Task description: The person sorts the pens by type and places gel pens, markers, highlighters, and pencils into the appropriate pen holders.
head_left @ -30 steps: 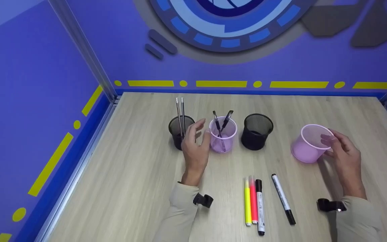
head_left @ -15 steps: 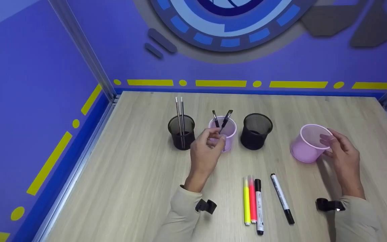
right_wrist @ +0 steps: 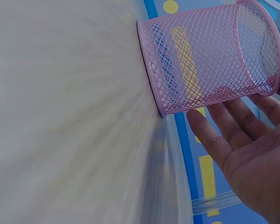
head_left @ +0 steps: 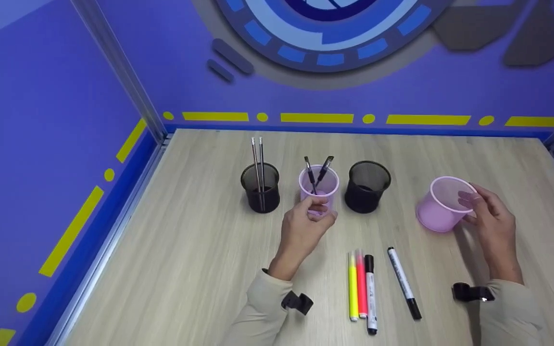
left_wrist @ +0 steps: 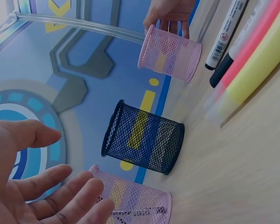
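My left hand (head_left: 303, 230) is in front of a pink mesh pen cup (head_left: 333, 190), which holds two black-capped pens (head_left: 323, 168). Its fingers are loosely bent with nothing between them; the left wrist view shows the thumb and fingers (left_wrist: 79, 200) spread apart. On the right, my right hand (head_left: 496, 223) holds another pink mesh pen cup (head_left: 438, 214) by its side, thumb near the rim and fingers along the wall. That cup has nothing in it and stands on the table. A black mesh cup (head_left: 263, 201) with two pencils (head_left: 258, 161) stands left of the left hand.
Another black mesh cup (head_left: 366, 194) stands between the pink ones. In front lie a yellow highlighter (head_left: 353, 293), a pink highlighter (head_left: 362, 290) and a black-and-white marker (head_left: 371, 298) side by side, with a second marker (head_left: 403, 281) apart to the right. Blue walls enclose the table.
My left hand has moved right and toward me, from beside the black cup with pencils to in front of the pink cup with pens. My right hand stays at its cup.
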A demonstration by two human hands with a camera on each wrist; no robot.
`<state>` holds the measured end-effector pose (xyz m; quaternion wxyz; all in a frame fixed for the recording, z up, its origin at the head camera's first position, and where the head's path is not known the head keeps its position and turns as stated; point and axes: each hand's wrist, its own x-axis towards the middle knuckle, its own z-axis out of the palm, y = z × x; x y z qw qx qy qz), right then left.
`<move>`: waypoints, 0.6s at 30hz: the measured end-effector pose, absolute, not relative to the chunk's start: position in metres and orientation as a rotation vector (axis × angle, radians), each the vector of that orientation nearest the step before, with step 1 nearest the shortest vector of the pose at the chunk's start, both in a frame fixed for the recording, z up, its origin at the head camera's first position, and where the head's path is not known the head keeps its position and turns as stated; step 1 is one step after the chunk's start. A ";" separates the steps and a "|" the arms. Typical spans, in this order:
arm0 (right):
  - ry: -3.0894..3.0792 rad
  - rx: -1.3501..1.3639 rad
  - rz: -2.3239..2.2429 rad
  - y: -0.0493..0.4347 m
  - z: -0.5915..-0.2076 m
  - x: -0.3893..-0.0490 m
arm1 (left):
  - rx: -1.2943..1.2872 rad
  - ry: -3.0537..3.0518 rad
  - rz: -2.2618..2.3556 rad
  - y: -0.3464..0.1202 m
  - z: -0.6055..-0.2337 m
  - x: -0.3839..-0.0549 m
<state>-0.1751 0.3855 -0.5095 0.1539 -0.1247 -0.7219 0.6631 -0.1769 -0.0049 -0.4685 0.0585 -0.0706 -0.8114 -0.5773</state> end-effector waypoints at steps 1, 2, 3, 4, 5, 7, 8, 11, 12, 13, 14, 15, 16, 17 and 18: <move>-2.069 -0.351 1.907 0.386 -0.510 -0.175 | -0.212 -2.464 -1.767 -0.005 -0.468 -0.177; -2.063 -0.340 1.920 0.386 -0.510 -0.175 | -0.214 -2.470 -1.784 -0.005 -0.469 -0.177; -2.057 -0.327 1.926 0.386 -0.510 -0.175 | -0.218 -2.480 -1.794 -0.004 -0.469 -0.176; -2.053 -0.312 1.926 0.386 -0.511 -0.175 | -0.220 -2.494 -1.803 -0.004 -0.469 -0.176; -2.046 -0.298 1.930 0.386 -0.511 -0.175 | -0.223 -2.511 -1.804 -0.003 -0.470 -0.175; -2.050 -0.273 1.925 0.386 -0.512 -0.174 | -0.228 -2.545 -1.790 -0.002 -0.473 -0.173; -2.051 -0.266 1.922 0.386 -0.512 -0.174 | -0.229 -2.566 -1.776 -0.002 -0.476 -0.171; -2.084 -0.269 1.891 0.385 -0.512 -0.175 | -0.247 -2.625 -1.711 -0.001 -0.483 -0.167; -2.098 -0.274 1.879 0.385 -0.512 -0.175 | -0.258 -2.646 -1.687 -0.001 -0.485 -0.166; -2.109 -0.278 1.870 0.385 -0.512 -0.175 | -0.270 -2.667 -1.663 0.000 -0.488 -0.164; -2.123 -0.281 1.855 0.385 -0.511 -0.175 | -0.282 -2.688 -1.638 0.001 -0.490 -0.163; -2.121 -0.281 1.852 0.384 -0.511 -0.175 | -0.295 -2.712 -1.610 0.002 -0.491 -0.161; -2.118 -0.279 1.854 0.384 -0.511 -0.175 | -0.306 -2.736 -1.584 0.003 -0.493 -0.160; -2.112 -0.277 1.856 0.384 -0.511 -0.175 | -0.315 -2.761 -1.555 0.005 -0.495 -0.158; -2.108 -0.272 1.858 0.383 -0.511 -0.175 | -0.321 -2.787 -1.530 0.006 -0.496 -0.157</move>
